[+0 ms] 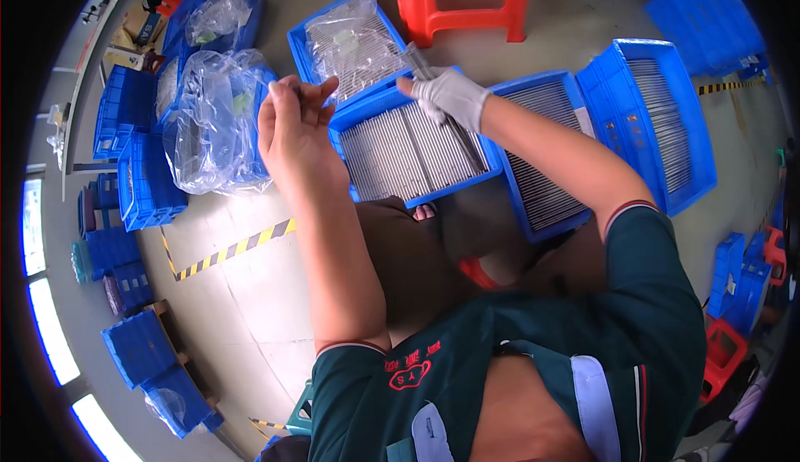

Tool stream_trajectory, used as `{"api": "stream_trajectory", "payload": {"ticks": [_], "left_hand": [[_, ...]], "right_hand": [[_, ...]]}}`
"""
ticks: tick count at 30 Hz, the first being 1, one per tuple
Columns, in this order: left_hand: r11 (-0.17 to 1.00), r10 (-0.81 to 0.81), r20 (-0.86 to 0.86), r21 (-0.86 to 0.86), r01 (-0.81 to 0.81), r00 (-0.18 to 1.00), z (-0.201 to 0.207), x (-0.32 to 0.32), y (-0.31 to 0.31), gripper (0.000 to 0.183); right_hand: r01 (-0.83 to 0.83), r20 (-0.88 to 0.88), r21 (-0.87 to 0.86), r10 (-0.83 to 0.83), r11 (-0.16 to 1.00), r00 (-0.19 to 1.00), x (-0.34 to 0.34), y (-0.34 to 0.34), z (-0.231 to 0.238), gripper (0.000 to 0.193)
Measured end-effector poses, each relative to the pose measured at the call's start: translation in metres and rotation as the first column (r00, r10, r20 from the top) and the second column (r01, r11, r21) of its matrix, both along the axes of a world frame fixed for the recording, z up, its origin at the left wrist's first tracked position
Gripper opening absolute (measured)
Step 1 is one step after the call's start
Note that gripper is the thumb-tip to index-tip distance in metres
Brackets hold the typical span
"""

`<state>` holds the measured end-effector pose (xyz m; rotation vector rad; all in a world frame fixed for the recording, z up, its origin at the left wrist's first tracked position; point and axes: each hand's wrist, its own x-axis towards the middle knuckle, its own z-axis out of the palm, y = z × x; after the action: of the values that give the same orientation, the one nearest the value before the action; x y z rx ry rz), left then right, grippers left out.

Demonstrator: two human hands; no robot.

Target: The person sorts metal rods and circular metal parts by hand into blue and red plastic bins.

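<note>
My right hand wears a white glove and is closed around a few thin grey metal rods. They slant over a blue crate packed with rows of similar rods. My left hand is bare and raised just left of that crate, its fingers curled and thumb and fingertips close together. A small dark spot shows at those fingertips; I cannot make out what it is.
Another rod-filled crate stands right, with a tilted one beyond. Clear plastic covers a crate behind and more crates at left. A red stool stands at the back. Striped tape marks the floor.
</note>
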<state>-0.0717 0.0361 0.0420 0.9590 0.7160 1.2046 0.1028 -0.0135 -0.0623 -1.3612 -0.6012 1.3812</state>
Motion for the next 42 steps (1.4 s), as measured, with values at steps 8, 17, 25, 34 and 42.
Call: {"api": "stream_trajectory", "payload": {"ticks": [8, 17, 25, 34, 42], "left_hand": [[0.934, -0.302, 0.269, -0.11, 0.34, 0.915, 0.014, -0.035, -0.027, 0.035], [0.92, -0.238, 0.39, -0.203, 0.336, 0.889, 0.026, -0.052, -0.035, 0.044], [0.918, -0.248, 0.399, -0.194, 0.345, 0.883, 0.024, -0.059, -0.033, 0.045], [0.883, -0.325, 0.385, -0.203, 0.423, 0.864, 0.026, -0.06, -0.026, 0.041], [0.866, -0.36, 0.397, -0.194, 0.46, 0.844, 0.028, -0.058, -0.032, 0.041]], "right_hand": [[0.391, 0.082, -0.247, -0.383, 0.886, 0.92, -0.006, 0.063, -0.173, 0.037], [0.361, 0.665, -0.517, 0.099, 0.777, 0.74, -0.05, 0.06, -0.234, 0.054], [0.368, 0.848, -0.484, 0.322, 0.794, 0.42, -0.061, 0.038, -0.214, 0.04], [0.411, 0.874, -0.405, 0.214, 0.817, 0.436, -0.035, -0.007, -0.226, 0.027], [0.244, 0.809, -0.437, 0.259, 0.866, 0.528, -0.068, -0.001, -0.207, 0.03]]}}
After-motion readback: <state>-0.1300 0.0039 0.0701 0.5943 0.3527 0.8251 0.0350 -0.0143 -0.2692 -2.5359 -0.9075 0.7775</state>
